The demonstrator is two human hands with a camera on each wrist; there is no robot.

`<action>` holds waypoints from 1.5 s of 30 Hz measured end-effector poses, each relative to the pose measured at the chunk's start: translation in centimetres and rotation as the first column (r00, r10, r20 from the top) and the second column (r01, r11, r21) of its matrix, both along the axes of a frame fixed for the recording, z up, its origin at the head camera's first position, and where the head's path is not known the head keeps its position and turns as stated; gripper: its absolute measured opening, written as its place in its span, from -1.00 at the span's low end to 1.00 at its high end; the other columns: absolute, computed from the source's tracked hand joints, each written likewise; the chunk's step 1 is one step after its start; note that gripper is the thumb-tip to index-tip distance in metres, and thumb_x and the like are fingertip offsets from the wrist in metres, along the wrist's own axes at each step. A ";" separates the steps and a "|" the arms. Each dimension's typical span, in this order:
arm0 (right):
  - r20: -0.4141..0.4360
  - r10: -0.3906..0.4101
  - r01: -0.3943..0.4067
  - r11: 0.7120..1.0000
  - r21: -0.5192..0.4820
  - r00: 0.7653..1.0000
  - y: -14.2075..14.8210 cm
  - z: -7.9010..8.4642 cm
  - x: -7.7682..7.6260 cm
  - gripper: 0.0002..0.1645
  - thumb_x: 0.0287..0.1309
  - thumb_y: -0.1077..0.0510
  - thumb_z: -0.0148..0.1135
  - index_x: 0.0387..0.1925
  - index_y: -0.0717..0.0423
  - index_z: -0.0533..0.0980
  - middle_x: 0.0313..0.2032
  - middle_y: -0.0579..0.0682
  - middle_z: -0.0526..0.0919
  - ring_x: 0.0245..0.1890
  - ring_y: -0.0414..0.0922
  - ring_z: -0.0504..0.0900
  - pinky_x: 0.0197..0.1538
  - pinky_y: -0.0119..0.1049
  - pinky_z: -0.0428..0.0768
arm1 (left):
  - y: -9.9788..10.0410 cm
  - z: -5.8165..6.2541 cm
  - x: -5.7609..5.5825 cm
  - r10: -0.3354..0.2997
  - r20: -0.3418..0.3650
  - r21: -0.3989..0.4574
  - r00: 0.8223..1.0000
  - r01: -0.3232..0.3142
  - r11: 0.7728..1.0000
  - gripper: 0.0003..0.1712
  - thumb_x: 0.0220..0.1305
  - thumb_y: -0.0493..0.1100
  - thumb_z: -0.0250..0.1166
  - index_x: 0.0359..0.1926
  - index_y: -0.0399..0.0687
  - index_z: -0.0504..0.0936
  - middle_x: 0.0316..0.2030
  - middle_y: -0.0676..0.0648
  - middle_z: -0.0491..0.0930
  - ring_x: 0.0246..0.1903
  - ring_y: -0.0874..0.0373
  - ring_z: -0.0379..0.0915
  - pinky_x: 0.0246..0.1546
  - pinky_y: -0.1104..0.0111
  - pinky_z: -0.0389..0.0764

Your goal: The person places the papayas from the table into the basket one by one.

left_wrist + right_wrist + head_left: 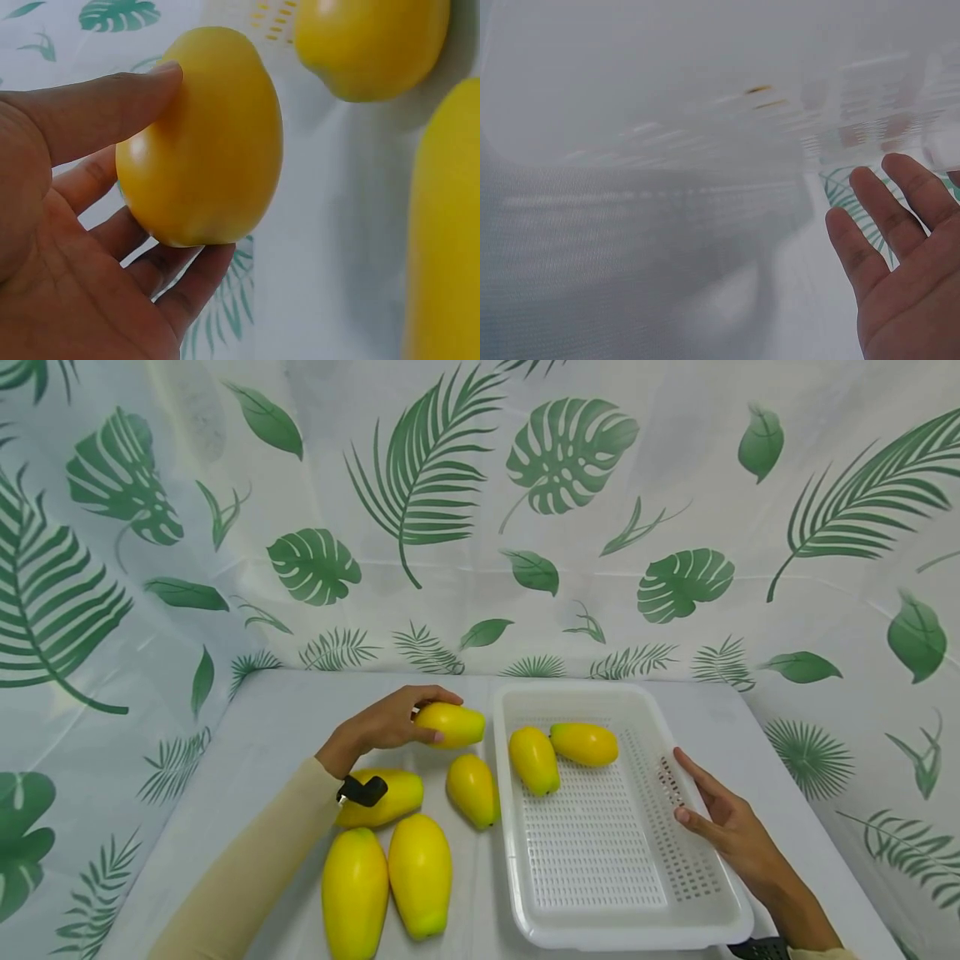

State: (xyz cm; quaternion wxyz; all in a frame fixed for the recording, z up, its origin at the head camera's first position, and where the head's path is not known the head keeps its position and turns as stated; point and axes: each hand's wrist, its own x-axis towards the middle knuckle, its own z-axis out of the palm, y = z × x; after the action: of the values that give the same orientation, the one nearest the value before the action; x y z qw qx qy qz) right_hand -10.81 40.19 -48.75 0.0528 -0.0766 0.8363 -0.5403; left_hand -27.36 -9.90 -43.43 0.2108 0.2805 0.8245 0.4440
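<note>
On the white counter, left fingers pinched a yellow oval fruit; spread right fingers seemingly steadied a white plastic basket.

We find the head view bright and soft-lit; in the left wrist view a pale highlight sits on the held yellow fruit, grey shadows beyond; in the right, the basket looks hazy, blurred
</note>
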 end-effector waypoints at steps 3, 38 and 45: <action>-0.001 -0.002 0.002 1.000 0.000 1.000 -0.1 0.1 0.0 0.04 0.52 0.29 0.19 0.74 -0.27 -0.12 0.73 0.01 -0.05 0.27 -0.61 0.43 -0.07 0.01 0.82 | -0.1 0.5 0.1 -0.002 -0.021 0.022 1.000 0.003 1.000 -0.33 0.38 -0.23 0.44 0.47 0.01 0.51 0.40 -0.07 0.54 0.21 -0.05 0.50 0.33 0.02 0.54; 0.025 -0.019 0.020 1.000 -0.023 1.000 -0.2 0.0 0.1 0.02 0.53 0.26 0.18 0.73 -0.32 -0.11 0.73 0.03 -0.05 0.26 -0.57 0.48 -0.09 0.04 0.82 | 5.6 3.0 2.2 -0.104 -0.095 0.125 0.990 0.116 0.985 -0.36 0.36 -0.22 0.44 0.43 0.05 0.55 0.37 0.02 0.56 0.16 0.07 0.52 0.33 0.09 0.55; 0.020 -0.025 0.026 0.999 -0.021 0.999 -0.2 -0.2 0.1 0.03 0.52 0.27 0.19 0.74 -0.31 -0.11 0.72 0.03 -0.02 0.26 -0.59 0.48 -0.09 0.05 0.82 | 7.2 2.8 2.5 -0.127 -0.086 0.129 0.988 0.137 0.982 -0.36 0.36 -0.20 0.44 0.43 0.10 0.55 0.36 0.02 0.56 0.15 0.08 0.51 0.30 0.16 0.57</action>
State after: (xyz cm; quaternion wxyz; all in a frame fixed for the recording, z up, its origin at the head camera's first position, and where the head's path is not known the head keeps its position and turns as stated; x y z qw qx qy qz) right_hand -10.72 39.99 -48.94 0.0533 -0.0610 0.8309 -0.5505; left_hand -24.87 -2.72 -40.61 0.1882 0.3653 0.7798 0.4723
